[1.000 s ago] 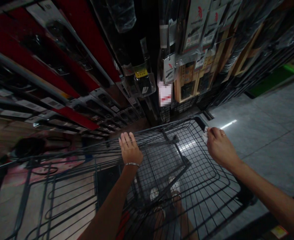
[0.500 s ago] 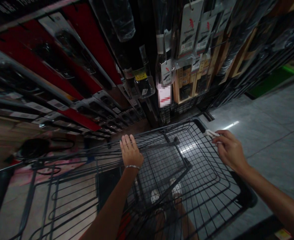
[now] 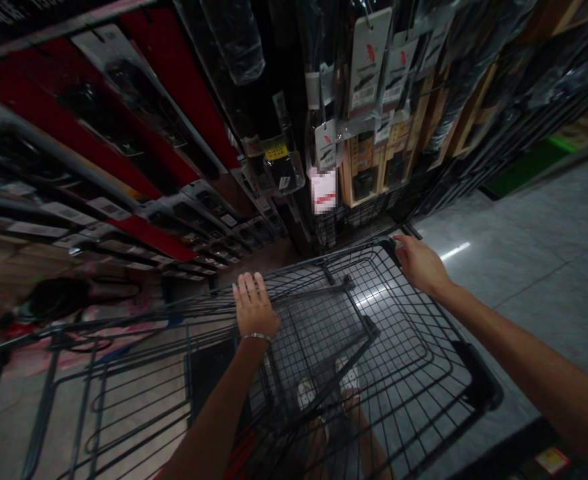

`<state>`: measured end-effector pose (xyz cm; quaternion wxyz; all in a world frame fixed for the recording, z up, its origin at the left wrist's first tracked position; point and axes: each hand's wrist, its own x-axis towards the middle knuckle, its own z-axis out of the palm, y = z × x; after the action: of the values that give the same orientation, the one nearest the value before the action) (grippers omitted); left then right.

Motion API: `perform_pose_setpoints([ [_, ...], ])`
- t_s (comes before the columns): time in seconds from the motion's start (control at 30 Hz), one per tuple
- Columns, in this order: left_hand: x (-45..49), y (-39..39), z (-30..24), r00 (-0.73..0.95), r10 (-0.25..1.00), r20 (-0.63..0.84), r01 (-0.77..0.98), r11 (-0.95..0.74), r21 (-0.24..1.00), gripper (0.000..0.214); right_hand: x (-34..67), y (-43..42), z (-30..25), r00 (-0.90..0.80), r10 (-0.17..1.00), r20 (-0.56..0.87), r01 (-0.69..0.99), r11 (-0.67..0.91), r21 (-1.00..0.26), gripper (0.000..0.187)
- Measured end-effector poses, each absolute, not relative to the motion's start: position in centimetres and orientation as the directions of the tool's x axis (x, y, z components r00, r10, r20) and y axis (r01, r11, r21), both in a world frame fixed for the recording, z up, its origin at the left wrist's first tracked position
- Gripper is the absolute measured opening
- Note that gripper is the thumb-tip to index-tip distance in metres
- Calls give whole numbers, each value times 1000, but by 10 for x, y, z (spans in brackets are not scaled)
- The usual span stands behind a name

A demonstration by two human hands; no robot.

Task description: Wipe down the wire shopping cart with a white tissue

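Note:
A dark wire shopping cart (image 3: 404, 333) stands across the view before me, its basket holding nothing I can see. My left hand (image 3: 257, 313) lies on the cart's far rim, fingers stretched out flat over the wires. At the far right corner of the basket is my right hand (image 3: 419, 263), its fingers closed beside the black corner piece. Only a small bit of the white cord-like strip (image 3: 399, 245) shows at those fingertips; the rest is hidden by the hand.
Racks of packaged goods (image 3: 124, 100) rise just beyond the cart, with hanging tags (image 3: 369, 63) and wooden boxes (image 3: 361, 173). A dark bag (image 3: 57, 297) rests at left on pink material. Grey floor (image 3: 534, 247) spreads to the right. My white shoes (image 3: 347, 373) show through the basket.
My right hand has moved left and up, onto the cart's far right corner. The white strip, plainly visible before, is mostly covered now. The left hand stays on the rim.

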<state>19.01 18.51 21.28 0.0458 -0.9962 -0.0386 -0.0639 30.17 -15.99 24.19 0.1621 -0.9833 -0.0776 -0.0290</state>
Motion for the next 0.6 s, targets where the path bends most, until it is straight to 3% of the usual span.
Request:
perform_pose_setpoints([
  [0.13, 192, 185, 212, 988, 77, 131, 88, -993, -80, 86, 260, -183, 231, 969, 216, 120, 243, -914, -325, 37],
  [0.23, 193, 185, 210, 986, 80, 146, 89, -994, -55, 85, 219, -201, 226, 973, 189, 131, 224, -903, -367, 34],
  [0.43, 193, 190, 209, 987, 48, 154, 55, -998, -43, 84, 157, -222, 228, 979, 114, 169, 163, -936, -312, 28],
  [0.6, 194, 192, 209, 988, 31, 153, 38, -999, -38, 85, 178, -209, 227, 982, -73, 172, 4, -912, -411, 40],
])
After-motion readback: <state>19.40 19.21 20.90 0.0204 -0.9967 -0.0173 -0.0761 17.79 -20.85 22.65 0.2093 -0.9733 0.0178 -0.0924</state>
